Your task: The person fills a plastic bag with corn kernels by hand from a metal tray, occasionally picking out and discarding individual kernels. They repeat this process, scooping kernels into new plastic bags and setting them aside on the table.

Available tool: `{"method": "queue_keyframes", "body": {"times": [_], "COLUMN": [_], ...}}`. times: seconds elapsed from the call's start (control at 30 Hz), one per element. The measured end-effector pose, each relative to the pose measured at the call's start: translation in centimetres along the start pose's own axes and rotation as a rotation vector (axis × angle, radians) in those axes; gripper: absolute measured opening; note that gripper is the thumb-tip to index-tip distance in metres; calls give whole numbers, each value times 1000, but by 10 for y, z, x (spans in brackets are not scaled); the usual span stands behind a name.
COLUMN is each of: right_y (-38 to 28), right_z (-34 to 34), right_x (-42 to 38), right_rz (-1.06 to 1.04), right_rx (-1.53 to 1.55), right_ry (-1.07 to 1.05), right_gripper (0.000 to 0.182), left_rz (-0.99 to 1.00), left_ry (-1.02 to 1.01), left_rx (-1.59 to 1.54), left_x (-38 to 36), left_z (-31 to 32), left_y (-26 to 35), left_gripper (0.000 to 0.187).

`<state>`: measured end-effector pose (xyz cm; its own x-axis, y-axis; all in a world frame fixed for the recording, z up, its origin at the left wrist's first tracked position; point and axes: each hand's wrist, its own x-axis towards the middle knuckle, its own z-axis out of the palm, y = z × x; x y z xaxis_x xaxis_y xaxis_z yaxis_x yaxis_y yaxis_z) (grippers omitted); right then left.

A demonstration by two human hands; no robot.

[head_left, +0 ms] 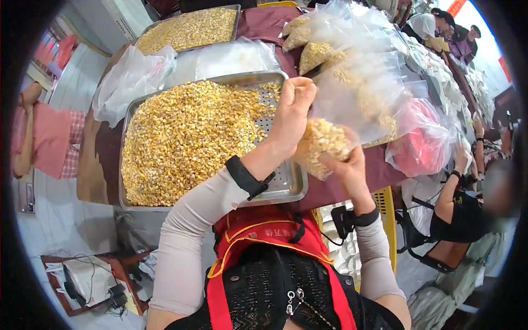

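Observation:
My right hand is closed around the lower right side of a clear plastic bag of corn kernels. My left hand is raised beside the bag's upper left, with its fingers curled in. What those fingers hold, if anything, is hidden. Under my left forearm stands a perforated metal tray with a large heap of yellow and white corn kernels. The tray's right end shows bare holes and a few scattered kernels.
Several filled clear bags lie beyond my hands. A second tray of kernels, loose plastic bags and a pink bundle in plastic share the table. A yellow crate stands below. Other people are at right.

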<state>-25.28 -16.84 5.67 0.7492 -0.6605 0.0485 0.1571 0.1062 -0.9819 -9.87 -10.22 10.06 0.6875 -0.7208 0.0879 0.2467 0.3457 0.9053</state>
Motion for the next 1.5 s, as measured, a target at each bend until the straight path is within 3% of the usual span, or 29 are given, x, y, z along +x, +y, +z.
{"method": "queue_keyframes", "body": {"times": [0.17, 0.2, 0.27, 0.37, 0.47, 0.53, 0.63, 0.7, 0.77, 0.83, 0.9, 1.1, 1.17, 1.23, 1.3, 1.5], "right_y": [-30, -45, -65, -106, -134, -144, -122, -92, -46, -17, 10, 86, 97, 113, 114, 111], "right_z": [-23, -23, -27, -23, -8, 3, 15, 27, 27, 44, 54, 52, 52, 53, 50, 33], "right_x": [28, 34, 58, 97, 131, 151, 189, 217, 258, 281, 302, 372, 381, 396, 393, 382], "right_rz": [-92, -35, -121, -256, -356, -245, -201, -155, -120, -95, -140, -311, -241, -440, -329, -225], "right_rx": [-40, -112, -163, -284, -236, -334, -305, -319, -146, -121, -91, -270, -307, -254, -363, -507], "right_ry": [114, 171, 187, 144, 86, 161, 65, 128, 34, 98, 148, 270, 324, 351, 435, 208], "right_gripper": [65, 63, 66, 71, 63, 54, 47, 45, 44, 41, 38, 41, 44, 46, 50, 61], "left_rz": [12, -103, -285, -412, -417, -457, -530, -528, -552, -544, -538, -530, -552, -556, -586, -606], "left_ry": [70, -33, -228, -317, -248, -194, -191, -197, -170, -148, -73, -96, -69, -76, -6, 9], "left_rx": [129, 195, 284, 342, 309, 311, 265, 262, 264, 251, 245, 312, 292, 289, 274, 287], "left_x": [3, -1, -9, -14, -16, -19, -22, -22, -22, -21, -23, -27, -27, -26, -28, -33], "left_z": [-37, -46, -62, -83, -104, -115, -131, -138, -145, -152, -158, -165, -164, -166, -170, -181], "left_y": [-6, -6, -1, 2, 3, 3, -1, -2, -1, -4, -4, -2, -2, -2, -3, -10], "left_gripper": [32, 32, 30, 26, 24, 23, 22, 22, 22, 21, 20, 16, 17, 17, 17, 16]}}
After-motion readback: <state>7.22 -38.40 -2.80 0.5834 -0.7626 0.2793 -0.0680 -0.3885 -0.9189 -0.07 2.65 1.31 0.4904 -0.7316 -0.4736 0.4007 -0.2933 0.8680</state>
